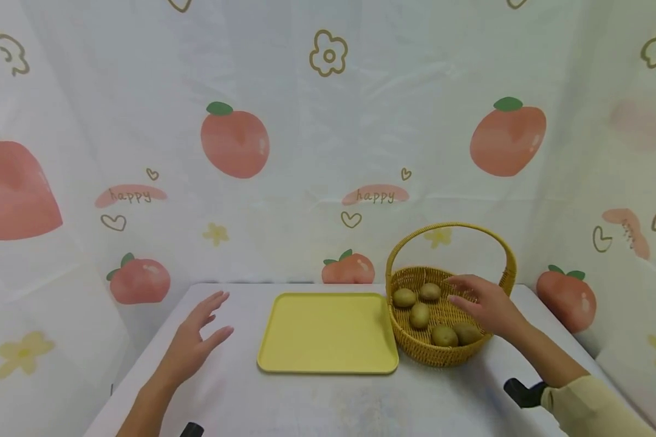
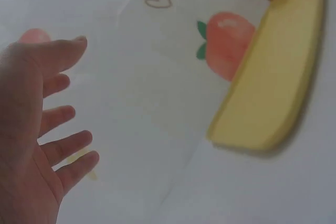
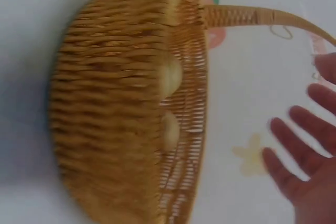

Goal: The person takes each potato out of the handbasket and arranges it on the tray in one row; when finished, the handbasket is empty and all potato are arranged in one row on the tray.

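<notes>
A yellow tray [image 1: 328, 334] lies flat on the white table, bare on top. Against its right side stands a wicker basket [image 1: 434, 358] with a tall arched handle [image 1: 448, 226]. Several potatoes rest inside it, among them one potato [image 1: 420, 315] near the middle and another potato [image 1: 444, 335] at the front. My right hand [image 1: 486, 303] hovers over the basket's right side with fingers spread and nothing held; the right wrist view shows it beyond the rim. To the left of the tray, my left hand [image 1: 188, 349] is raised above the table, fingers loosely extended and holding nothing.
A white curtain [image 1: 284, 230] printed with peaches, hearts and flowers hangs behind the table and along both sides. The white table [image 1: 284, 406] has faint smudges near its front. Dark wrist-camera mounts show at both forearms, one mount [image 1: 525, 393] beside the right sleeve.
</notes>
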The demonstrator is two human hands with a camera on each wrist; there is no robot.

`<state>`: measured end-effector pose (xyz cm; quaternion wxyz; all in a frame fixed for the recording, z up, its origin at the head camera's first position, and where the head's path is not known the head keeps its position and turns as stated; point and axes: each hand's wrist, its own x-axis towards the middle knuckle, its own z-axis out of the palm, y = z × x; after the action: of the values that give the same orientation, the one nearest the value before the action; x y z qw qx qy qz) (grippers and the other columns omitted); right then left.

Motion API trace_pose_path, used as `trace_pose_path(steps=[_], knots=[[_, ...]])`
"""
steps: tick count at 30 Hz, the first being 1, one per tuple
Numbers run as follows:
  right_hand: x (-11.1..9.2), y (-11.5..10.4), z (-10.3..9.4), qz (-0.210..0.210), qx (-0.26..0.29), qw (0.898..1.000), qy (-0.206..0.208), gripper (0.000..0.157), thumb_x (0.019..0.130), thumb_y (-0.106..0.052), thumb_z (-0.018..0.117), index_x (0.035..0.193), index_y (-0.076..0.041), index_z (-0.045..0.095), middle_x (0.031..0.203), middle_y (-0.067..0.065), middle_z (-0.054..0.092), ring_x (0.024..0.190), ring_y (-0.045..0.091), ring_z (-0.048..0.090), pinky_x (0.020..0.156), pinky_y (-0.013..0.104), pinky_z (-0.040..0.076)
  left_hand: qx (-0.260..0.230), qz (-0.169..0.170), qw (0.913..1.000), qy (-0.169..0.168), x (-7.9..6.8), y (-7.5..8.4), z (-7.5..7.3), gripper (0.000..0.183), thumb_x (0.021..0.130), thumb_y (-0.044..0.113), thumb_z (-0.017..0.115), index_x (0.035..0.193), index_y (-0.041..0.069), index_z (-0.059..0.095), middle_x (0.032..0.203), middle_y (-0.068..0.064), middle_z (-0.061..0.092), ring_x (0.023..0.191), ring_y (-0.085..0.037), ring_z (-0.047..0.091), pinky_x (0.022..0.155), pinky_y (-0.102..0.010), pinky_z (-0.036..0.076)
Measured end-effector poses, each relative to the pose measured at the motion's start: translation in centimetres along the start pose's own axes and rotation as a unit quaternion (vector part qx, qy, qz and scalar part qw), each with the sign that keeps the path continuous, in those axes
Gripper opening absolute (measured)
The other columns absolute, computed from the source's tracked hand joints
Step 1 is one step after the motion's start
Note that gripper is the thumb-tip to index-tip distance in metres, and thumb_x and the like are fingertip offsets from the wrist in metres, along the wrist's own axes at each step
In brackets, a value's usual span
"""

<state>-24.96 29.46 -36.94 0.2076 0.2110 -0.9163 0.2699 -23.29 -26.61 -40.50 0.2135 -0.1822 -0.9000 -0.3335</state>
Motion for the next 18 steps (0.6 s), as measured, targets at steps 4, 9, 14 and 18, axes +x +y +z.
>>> trace_pose_path(steps=[4,9,14,18], knots=[[2.2,0.6,0.4,0.058,0.049,0.994,-0.078,0.035,0.095,-0.023,0.064,0.124,-0.003,0.061,0.114,0.015,0.066,0.099,0.033,0.063,0.080,0.052,0.053,-0.047,-0.012,0.9987,0.014,0.4,0.4,1.1,0.057,0.092,0.018,0.068,0.144,0.010,0.045,0.145,-0.013,0.045,0.130,-0.032,0.043,0.096,-0.033,0.042],[4.8,1.8,1.9,0.098,0.084,0.976,-0.173,0.042,0.098,-0.031,0.059,0.129,-0.002,0.058,0.125,0.023,0.059,0.113,0.042,0.055,0.088,0.055,0.048,-0.118,-0.045,0.9919,0.013,0.5,0.2,2.5,0.053,0.094,0.015,0.065,0.143,0.006,0.045,0.145,-0.016,0.045,0.129,-0.035,0.044,0.100,-0.042,0.040],[6.0,2.7,3.3,0.134,0.106,0.955,-0.242,0.051,0.098,-0.030,0.057,0.135,0.005,0.050,0.130,0.030,0.052,0.118,0.047,0.050,0.090,0.055,0.046,-0.152,-0.116,0.9812,-0.025,0.5,-0.5,4.2,0.052,0.096,0.022,0.062,0.143,0.007,0.045,0.146,-0.018,0.043,0.132,-0.038,0.041,0.104,-0.052,0.037],[6.3,2.8,4.1,0.165,0.166,0.930,-0.285,0.055,0.099,-0.028,0.057,0.139,0.007,0.044,0.135,0.032,0.047,0.121,0.046,0.048,0.088,0.055,0.048,-0.183,-0.158,0.9688,-0.054,0.5,-1.2,5.3,0.052,0.097,0.027,0.060,0.144,0.010,0.045,0.146,-0.017,0.044,0.129,-0.036,0.046,0.103,-0.053,0.039]])
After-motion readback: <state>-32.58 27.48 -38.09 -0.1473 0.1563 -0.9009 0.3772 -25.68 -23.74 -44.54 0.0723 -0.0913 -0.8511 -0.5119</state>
